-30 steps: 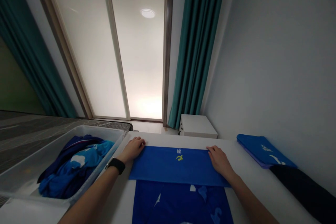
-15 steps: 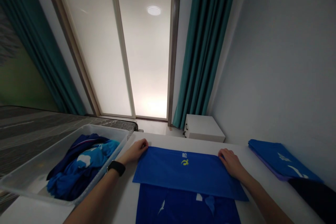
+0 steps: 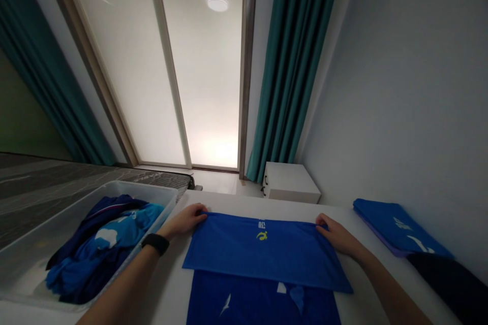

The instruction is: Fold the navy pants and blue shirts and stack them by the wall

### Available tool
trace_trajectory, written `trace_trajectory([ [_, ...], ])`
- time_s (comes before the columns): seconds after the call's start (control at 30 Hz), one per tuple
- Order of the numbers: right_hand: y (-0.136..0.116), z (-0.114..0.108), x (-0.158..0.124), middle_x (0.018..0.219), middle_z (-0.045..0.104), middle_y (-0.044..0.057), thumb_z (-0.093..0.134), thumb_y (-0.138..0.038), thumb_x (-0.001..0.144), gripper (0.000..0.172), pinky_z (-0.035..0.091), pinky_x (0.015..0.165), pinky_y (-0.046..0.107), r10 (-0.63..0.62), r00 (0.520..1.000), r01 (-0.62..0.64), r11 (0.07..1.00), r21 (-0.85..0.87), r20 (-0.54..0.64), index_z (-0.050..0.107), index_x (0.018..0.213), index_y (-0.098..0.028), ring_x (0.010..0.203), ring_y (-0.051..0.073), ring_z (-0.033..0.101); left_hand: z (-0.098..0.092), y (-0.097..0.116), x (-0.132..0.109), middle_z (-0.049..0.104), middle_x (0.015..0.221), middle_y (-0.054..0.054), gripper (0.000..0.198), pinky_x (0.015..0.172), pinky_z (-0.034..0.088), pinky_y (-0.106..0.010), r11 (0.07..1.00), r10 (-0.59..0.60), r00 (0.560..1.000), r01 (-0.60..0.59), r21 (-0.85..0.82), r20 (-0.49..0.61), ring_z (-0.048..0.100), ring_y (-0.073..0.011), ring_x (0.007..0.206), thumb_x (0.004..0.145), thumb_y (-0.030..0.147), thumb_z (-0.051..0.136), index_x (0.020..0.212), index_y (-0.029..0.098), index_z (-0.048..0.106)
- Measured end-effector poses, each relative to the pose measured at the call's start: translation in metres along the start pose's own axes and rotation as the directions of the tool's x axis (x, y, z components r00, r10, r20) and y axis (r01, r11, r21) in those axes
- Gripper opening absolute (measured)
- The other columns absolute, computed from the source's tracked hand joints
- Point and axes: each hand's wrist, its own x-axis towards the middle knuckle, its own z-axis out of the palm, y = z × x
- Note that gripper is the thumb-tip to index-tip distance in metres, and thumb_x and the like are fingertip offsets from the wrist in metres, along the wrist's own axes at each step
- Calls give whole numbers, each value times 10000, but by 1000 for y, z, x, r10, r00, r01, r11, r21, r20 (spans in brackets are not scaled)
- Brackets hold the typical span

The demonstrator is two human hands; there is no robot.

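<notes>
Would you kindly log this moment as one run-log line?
left hand: holds blue shirt at far left corner | right hand: holds far right corner | shirt: folded over, on table

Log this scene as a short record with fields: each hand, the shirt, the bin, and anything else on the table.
left hand: grips far left corner of blue shirt; black watch on wrist
right hand: grips far right corner
blue shirt: flat on white table, far part folded over
clear bin: left, holds crumpled blue clothes
folded stack: blue, right, by wall
</notes>
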Motion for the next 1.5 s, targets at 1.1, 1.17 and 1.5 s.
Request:
trace_trajectory([
  [1.1,-23,-26,-14,517,525,-53,461,-563,777,353,317,413,248,166,981,-113,912,394,-102,546,822,-223,380,121,445,-3,13,-8,702,833,-56,417,676,479,-311,993,-3,930,-39,-108,-368,621,-225,749,749,558,564,878,179,682],
  [1.17,-31,-32,-25,475,479,-77,456,-582,782,367,266,381,243,189,978,-136,894,427,-85,523,850,-227,328,112,404,-8,19,-14,703,837,-57,426,672,474,-314,995,17,926,-51,-81,-377,613,-221,732,758,563,551,891,180,682],
  [1.5,-52,-52,-73,482,559,-60,496,-635,740,445,370,353,255,171,974,-75,863,499,-148,500,913,-226,351,161,540,-23,47,-57,702,880,-55,436,699,459,-306,993,99,888,-120,-19,-449,599,-216,748,804,568,521,924,180,681],
])
